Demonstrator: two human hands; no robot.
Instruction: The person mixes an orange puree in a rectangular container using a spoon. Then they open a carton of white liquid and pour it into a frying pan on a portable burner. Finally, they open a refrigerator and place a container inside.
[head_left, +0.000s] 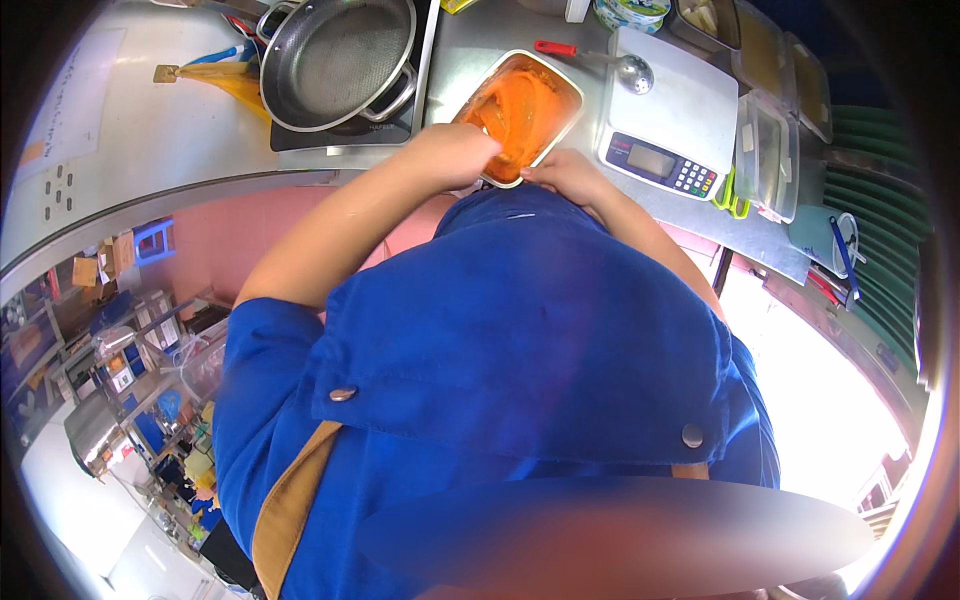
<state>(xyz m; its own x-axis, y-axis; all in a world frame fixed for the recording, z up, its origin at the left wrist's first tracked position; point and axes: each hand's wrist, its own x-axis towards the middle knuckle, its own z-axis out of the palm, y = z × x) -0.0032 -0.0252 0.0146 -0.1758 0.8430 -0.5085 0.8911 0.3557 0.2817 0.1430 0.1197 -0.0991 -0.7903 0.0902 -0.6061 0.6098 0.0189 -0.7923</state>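
A white-rimmed rectangular container (576, 91) stands tilted at the counter's near edge, close to my apron. Inside it is a thick orange paste or sauce (517, 109), smeared up the walls. My left hand (463, 156) is curled over the container's left side, with its fingers at the paste. A small pale, shiny bit shows by these fingers, but what they hold is hidden. My right hand (564, 174) grips the container's near right corner, thumb on the rim.
A deep steel pan (337, 64) sits on a black induction hob (345, 142) at left. To the right are a digital scale (671, 105), a red-handled ladle (634, 73) lying partly over it, green-handled scissors (731, 199) and lidded plastic boxes (766, 157).
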